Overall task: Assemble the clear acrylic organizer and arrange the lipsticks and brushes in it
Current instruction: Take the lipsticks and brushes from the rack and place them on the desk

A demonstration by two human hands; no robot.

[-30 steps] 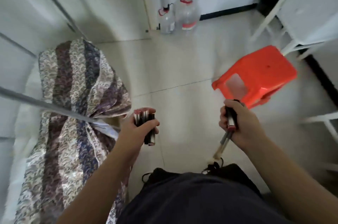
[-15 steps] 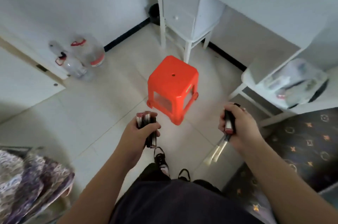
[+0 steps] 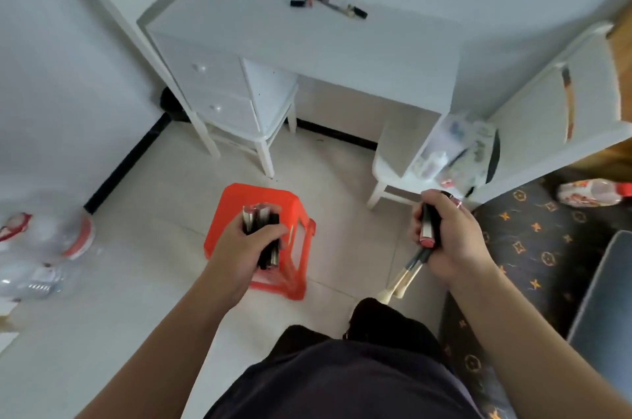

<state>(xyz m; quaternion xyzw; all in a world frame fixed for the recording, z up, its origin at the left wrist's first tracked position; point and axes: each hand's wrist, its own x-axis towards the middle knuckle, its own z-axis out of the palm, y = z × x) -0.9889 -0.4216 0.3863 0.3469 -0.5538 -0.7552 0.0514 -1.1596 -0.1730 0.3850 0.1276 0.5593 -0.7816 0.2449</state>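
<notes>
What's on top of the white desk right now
On the white desk, near its back edge, lies a small scatter of dark cosmetic items, too small to identify. No clear organizer is discernible there.

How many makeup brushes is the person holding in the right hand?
2 brushes show, side by side, their pale tips pointing down below the right hand, which also grips a lipstick. The fingers may hide more.

Lipsticks in left hand, brushes in right hand.
</notes>
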